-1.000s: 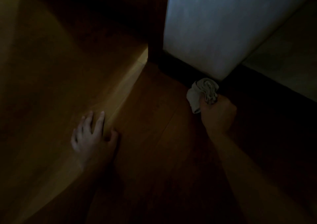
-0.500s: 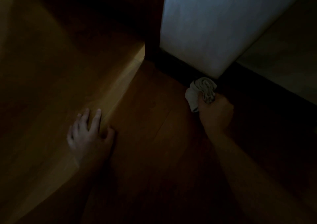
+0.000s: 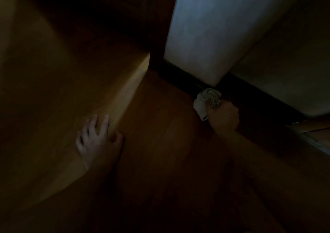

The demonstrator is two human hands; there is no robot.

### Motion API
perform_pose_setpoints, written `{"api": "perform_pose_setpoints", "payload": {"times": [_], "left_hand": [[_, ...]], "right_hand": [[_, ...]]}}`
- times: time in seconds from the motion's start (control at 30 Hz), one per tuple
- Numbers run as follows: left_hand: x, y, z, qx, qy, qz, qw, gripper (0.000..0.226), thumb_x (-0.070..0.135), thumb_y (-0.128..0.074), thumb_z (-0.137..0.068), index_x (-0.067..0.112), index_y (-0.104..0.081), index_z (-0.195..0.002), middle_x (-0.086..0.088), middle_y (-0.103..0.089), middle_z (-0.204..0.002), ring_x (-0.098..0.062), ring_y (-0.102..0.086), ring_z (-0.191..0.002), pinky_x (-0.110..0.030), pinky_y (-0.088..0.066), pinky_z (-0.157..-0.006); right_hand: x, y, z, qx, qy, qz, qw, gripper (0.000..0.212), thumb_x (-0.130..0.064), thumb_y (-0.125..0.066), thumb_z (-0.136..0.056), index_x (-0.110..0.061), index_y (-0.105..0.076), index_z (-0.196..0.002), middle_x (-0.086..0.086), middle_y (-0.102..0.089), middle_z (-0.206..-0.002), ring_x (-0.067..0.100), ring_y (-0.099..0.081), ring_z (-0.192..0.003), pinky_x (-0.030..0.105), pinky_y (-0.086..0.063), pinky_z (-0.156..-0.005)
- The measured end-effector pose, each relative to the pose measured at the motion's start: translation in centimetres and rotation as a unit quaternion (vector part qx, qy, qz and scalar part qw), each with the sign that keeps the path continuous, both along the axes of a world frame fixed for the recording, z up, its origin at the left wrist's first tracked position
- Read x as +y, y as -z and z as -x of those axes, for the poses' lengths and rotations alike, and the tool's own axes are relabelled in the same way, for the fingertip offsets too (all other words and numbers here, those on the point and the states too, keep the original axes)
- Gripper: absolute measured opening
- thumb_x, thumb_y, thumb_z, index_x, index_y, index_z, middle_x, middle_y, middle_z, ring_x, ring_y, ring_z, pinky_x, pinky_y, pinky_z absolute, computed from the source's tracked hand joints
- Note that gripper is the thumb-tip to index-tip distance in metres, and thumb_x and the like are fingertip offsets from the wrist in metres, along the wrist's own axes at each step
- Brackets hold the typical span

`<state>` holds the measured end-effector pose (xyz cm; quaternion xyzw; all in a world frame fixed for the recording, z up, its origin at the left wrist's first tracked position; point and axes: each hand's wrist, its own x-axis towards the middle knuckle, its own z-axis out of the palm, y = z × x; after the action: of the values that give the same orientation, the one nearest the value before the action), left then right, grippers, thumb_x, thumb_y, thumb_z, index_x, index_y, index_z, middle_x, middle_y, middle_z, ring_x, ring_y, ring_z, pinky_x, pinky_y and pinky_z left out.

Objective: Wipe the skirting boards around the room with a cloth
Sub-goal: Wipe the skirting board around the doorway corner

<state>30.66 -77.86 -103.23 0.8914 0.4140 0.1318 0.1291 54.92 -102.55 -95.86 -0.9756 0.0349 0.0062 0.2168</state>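
The scene is very dim. My right hand [image 3: 224, 117] grips a bunched pale cloth [image 3: 207, 101] and holds it against the dark skirting board [image 3: 185, 80] at the foot of an outer wall corner. The skirting board runs on along both wall faces, and its right stretch [image 3: 264, 97] lies in deep shadow. My left hand [image 3: 97, 139] rests with spread fingers on a wooden panel [image 3: 53, 98] at the left, thumb down by the floor.
The pale wall [image 3: 223, 27] juts out at the top right, with a darker face [image 3: 294, 68] to its right. A narrow gap [image 3: 145, 63] opens between the wooden panel and a dark post. The wooden floor [image 3: 160, 143] stretches between my arms. A lighter edge [image 3: 314, 134] shows far right.
My right hand and the cloth stay at the wall corner, hardly shifted. My left hand keeps its place on the panel. The view has swung slightly, bringing the far-right edge into sight.
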Motion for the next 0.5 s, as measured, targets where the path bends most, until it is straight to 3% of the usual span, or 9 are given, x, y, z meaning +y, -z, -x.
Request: {"api": "perform_pose_setpoints", "payload": {"times": [0.13, 0.23, 0.3, 0.43, 0.5], "left_hand": [[0.0, 0.2, 0.1, -0.009, 0.000, -0.002, 1.000, 0.060, 0.055, -0.050, -0.085, 0.033, -0.049, -0.141, -0.007, -0.044, -0.149, -0.031, -0.038, -0.139, -0.063, -0.030, -0.107], [-0.1, -0.1, 0.0, -0.012, 0.000, 0.019, 1.000, 0.057, 0.048, -0.061, -0.087, 0.032, -0.050, -0.140, -0.009, -0.044, -0.148, -0.034, -0.038, -0.138, -0.065, -0.028, -0.108], [-0.5, -0.5, 0.1, -0.010, -0.006, 0.030, 0.999, 0.058, 0.047, -0.060, -0.086, 0.029, -0.051, -0.141, -0.011, -0.045, -0.149, -0.036, -0.037, -0.138, -0.064, -0.026, -0.109], [-1.2, -1.6, -0.4, 0.001, -0.005, 0.050, 0.999, 0.062, 0.035, -0.074, -0.089, 0.025, -0.051, -0.145, -0.016, -0.041, -0.153, -0.040, -0.035, -0.140, -0.066, -0.023, -0.111], [-1.9, -2.6, -1.0, 0.025, 0.022, 0.064, 0.997, 0.065, 0.043, -0.069, -0.089, 0.026, -0.047, -0.148, -0.018, -0.037, -0.155, -0.042, -0.032, -0.141, -0.067, -0.021, -0.112]], "right_hand": [[-2.3, -0.8, -1.2, 0.005, -0.079, 0.002, 0.997, 0.034, -0.043, -0.070, -0.086, -0.011, -0.062, -0.074, 0.007, -0.064, -0.077, 0.023, -0.063, -0.070, 0.028, -0.049, -0.059], [-5.0, -0.5, -1.5, 0.006, -0.119, -0.060, 0.991, 0.026, -0.026, -0.072, -0.086, -0.009, -0.058, -0.072, 0.010, -0.063, -0.077, 0.026, -0.063, -0.075, 0.031, -0.051, -0.064], [-6.7, -0.3, -1.9, 0.011, -0.130, -0.103, 0.986, 0.019, -0.022, -0.074, -0.085, -0.006, -0.064, -0.083, 0.011, -0.066, -0.087, 0.024, -0.064, -0.082, 0.033, -0.053, -0.074], [-8.9, 0.6, -3.0, 0.029, -0.065, -0.187, 0.980, 0.024, -0.029, -0.076, -0.084, -0.017, -0.061, -0.098, -0.001, -0.065, -0.096, 0.014, -0.061, -0.089, 0.027, -0.048, -0.078], [-9.1, 1.1, -3.7, 0.017, -0.033, -0.222, 0.974, 0.025, -0.030, -0.075, -0.083, -0.021, -0.058, -0.097, -0.003, -0.064, -0.094, 0.016, -0.063, -0.088, 0.029, -0.051, -0.076]]}}
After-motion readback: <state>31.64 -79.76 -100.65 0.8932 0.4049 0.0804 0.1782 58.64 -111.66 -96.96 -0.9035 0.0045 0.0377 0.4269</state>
